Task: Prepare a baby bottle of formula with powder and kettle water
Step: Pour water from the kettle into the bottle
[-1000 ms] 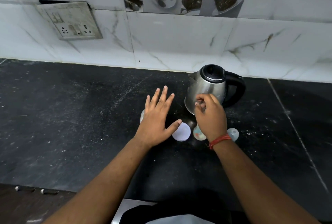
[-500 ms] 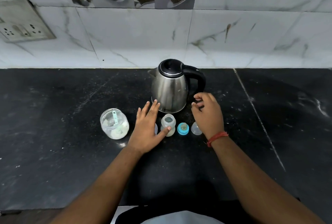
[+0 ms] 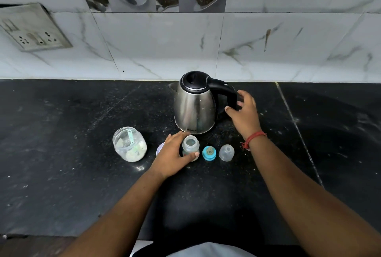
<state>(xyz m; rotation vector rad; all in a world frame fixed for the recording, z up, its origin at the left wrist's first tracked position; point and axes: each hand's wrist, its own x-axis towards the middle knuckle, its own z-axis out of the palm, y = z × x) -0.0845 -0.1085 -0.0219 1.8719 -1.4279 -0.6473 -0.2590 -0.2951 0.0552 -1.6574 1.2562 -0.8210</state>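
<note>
Bottle point(image 3: 190, 147) stands open and upright on the black table point(image 3: 61, 153), just in front of the kettle point(image 3: 194, 104), and the left hand point(image 3: 173, 157) curls around its lower part, the thumb across the front, probably to keep it steady for pouring. Going from big to small: the table carries everything, and its front edge is cut off by the person's body at the bottom. The kettle of shiny steel stands behind the small things with its spout to the left and its black handle to the right, so the right hand point(image 3: 244, 110) reaches it easily. This hand is at the handle, its fingers bent around the outer side and its thumb touching near the lower end, but I cannot tell if the grip is already firm or only closing. A glass jar point(image 3: 129, 144) stands to the left of the bottle, well within reach, with pale powder and a small green scoop point(image 3: 130, 136) inside. To the right of the bottle lie a clear cap point(image 3: 226, 152) and a blue ring with the teat point(image 3: 209, 153), set aside until the bottle is filled. A pale round lid point(image 3: 159, 147) is mostly hidden behind the left hand. Whether the bottle already holds powder or water is hard to make out.
</note>
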